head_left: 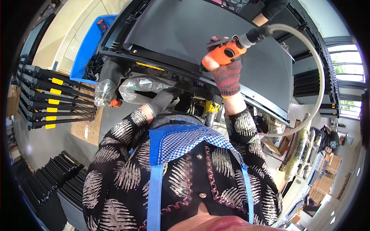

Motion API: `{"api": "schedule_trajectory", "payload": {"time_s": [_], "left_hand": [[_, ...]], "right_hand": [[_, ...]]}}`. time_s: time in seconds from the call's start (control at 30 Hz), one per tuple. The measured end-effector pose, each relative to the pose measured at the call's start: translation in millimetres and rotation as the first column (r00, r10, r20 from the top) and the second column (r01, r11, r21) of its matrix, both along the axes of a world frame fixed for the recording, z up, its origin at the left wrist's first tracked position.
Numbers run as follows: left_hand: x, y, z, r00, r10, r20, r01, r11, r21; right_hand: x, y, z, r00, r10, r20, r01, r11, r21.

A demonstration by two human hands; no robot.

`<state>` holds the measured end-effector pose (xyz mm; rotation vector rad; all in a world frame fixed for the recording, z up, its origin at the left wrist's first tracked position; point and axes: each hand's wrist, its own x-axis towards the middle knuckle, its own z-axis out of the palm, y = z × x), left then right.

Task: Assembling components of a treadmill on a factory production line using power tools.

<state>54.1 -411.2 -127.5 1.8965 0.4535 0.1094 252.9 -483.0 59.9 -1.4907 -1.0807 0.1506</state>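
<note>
My right hand (pixel 226 77), in a red and dark knitted glove, is closed around an orange air tool (pixel 222 55). The tool is raised over a large dark grey panel (pixel 169 30) on the workbench. From its black end fitting a pale hose (pixel 320 73) loops out to the right and back down. Below the bench's near edge, my left hand (pixel 162 101), in a grey glove, reaches beside a clear plastic bag (pixel 142 85) among small parts. Its fingertips are hidden, so whether it grips anything does not show.
A blue bin (pixel 83 57) with dark pieces stands left of the bench. Black bars with yellow labels (pixel 54 91) are stacked at far left. A yellow-wrapped piece (pixel 211 107) sits beneath the bench edge. Across the bench is another person's hand (pixel 260 19).
</note>
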Motion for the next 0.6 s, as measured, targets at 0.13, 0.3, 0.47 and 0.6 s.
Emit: {"api": "schedule_trajectory", "payload": {"time_s": [0.13,0.3,0.47,0.6], "left_hand": [[49.4,-20.8,-81.6,0.985,-0.166,-0.044,0.172,0.966,0.194],[109.8,-61.3,-153.5,0.915,-0.384,-0.127,0.399,0.806,0.438],[133.7,-87.2,-103.8,0.848,-0.362,-0.387,0.520,0.708,0.478],[140.6,-98.8,-157.6,0.894,-0.219,-0.392,0.377,0.840,0.390]], "right_hand": [[-21.2,-57.2,-25.9,0.991,-0.106,-0.087,0.110,0.993,0.038],[-34.5,-145.3,-99.3,0.871,-0.279,-0.403,0.314,0.949,0.022],[-57.8,-220.5,-163.9,0.817,-0.542,-0.196,0.458,0.817,-0.350],[-76.9,-251.2,-203.6,0.771,-0.605,-0.196,0.444,0.732,-0.516]]}}
